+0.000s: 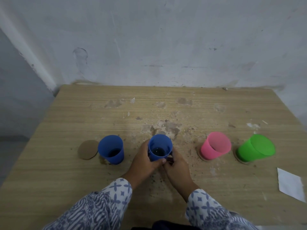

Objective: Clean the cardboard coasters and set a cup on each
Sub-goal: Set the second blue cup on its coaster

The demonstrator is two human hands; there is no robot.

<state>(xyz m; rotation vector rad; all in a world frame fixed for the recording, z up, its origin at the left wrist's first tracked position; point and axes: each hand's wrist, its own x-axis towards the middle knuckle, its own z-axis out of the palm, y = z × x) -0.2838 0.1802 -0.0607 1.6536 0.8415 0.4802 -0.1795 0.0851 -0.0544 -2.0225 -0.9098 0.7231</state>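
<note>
My left hand (146,161) grips a blue cup (159,147) at the table's middle, its fingers curled round the cup's left side and base. My right hand (176,168) is curled at the cup's lower right and seems to pinch something beneath it, which is hidden. A second blue cup (111,149) stands to the left, beside a bare round cardboard coaster (88,149). A pink cup (215,146) sits on a coaster (201,158) to the right. Further right, a green cup (255,150) stands on another coaster (240,161).
The wooden table (66,171) is worn and strewn with crumbs and dirt around its middle. A white sheet of paper (290,183) lies near the right edge. A wall runs along the table's far edge.
</note>
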